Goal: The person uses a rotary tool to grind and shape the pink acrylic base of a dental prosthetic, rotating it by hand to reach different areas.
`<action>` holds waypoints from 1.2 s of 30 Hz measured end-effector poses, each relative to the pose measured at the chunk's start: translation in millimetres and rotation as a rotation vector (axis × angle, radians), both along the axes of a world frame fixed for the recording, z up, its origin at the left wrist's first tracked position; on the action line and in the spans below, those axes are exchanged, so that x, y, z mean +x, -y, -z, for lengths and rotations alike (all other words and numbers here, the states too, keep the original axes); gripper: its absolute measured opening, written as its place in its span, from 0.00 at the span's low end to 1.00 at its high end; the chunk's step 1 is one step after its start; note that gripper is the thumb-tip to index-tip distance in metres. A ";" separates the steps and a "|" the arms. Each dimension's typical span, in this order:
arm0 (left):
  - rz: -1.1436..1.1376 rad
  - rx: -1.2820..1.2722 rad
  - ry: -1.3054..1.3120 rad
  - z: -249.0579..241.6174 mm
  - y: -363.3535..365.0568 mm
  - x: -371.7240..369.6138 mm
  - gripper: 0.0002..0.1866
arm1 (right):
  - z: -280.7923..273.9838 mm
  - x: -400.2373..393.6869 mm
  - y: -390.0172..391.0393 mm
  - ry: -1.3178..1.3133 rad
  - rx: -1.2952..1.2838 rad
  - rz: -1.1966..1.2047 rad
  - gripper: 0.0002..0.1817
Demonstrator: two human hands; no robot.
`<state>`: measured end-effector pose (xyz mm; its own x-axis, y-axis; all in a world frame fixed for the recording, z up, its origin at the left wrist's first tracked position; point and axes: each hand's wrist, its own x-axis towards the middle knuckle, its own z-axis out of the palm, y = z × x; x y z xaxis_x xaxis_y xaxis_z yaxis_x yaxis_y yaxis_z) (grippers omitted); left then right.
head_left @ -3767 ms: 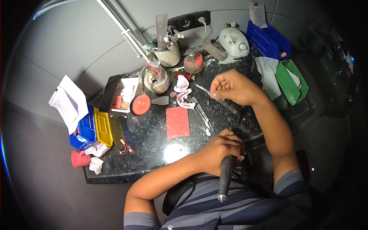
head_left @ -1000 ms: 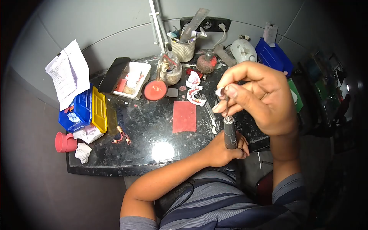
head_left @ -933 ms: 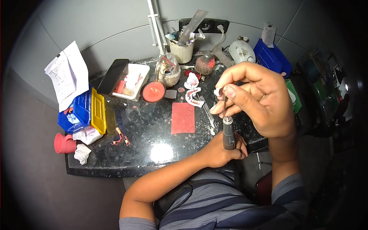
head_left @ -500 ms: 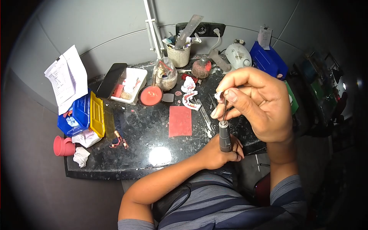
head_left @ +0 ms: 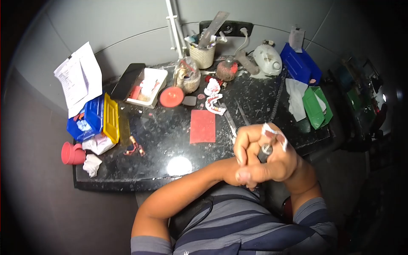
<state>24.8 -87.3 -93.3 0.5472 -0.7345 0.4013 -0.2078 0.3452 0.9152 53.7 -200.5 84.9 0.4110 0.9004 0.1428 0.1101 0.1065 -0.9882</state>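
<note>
My right hand [head_left: 278, 163] is closed around a dark rotary handpiece [head_left: 266, 149], its metal nose pointing up towards me between thumb and curled fingers. At the handpiece's tip, over the hand, shows a small pink piece with white edges [head_left: 276, 137]. My left hand [head_left: 234, 171] lies low beside the right one and partly behind it, with most of its fingers covered. On the table ahead are a denture with white teeth [head_left: 215, 105], a pink-and-white dental cast [head_left: 212, 87] and slim metal instruments [head_left: 229, 122]. A red wax sheet [head_left: 202, 126] lies left of my hands.
A red round dish [head_left: 171, 97], a white tray [head_left: 146, 100] and a cup of tools [head_left: 202, 57] stand further back. Blue and yellow bins [head_left: 111, 119] and a pink mug [head_left: 72, 154] are at left. A green bin [head_left: 314, 110] and a blue bin [head_left: 301, 68] stand right.
My right hand has come down and turned, from pinching near the handpiece's tip to wrapping around it. The handpiece has tipped towards me. The view has shifted, revealing the green bin.
</note>
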 end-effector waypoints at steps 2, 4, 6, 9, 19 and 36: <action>-0.043 0.020 0.033 -7.5 -3.4 -1.2 0.02 | 2.7 -3.0 0.3 -0.067 0.058 -0.062 0.10; -0.145 -0.002 -0.107 -24.6 -4.7 -7.8 0.04 | 4.3 -3.4 4.4 -0.203 0.099 -0.066 0.08; -0.082 0.017 -0.307 -53.1 -9.3 -10.9 0.07 | 20.8 2.8 7.9 -0.131 0.166 -0.063 0.08; -0.199 0.054 -0.193 -59.6 -12.1 -13.1 0.13 | 22.8 2.9 15.7 0.004 0.002 0.176 0.12; -0.190 -0.134 -0.488 -60.2 -13.1 -9.3 0.19 | 35.7 14.2 25.7 0.024 -0.060 0.328 0.16; -1.305 0.485 0.442 -92.3 -95.6 -90.5 0.03 | 55.2 215.5 74.4 0.393 -0.477 0.964 0.17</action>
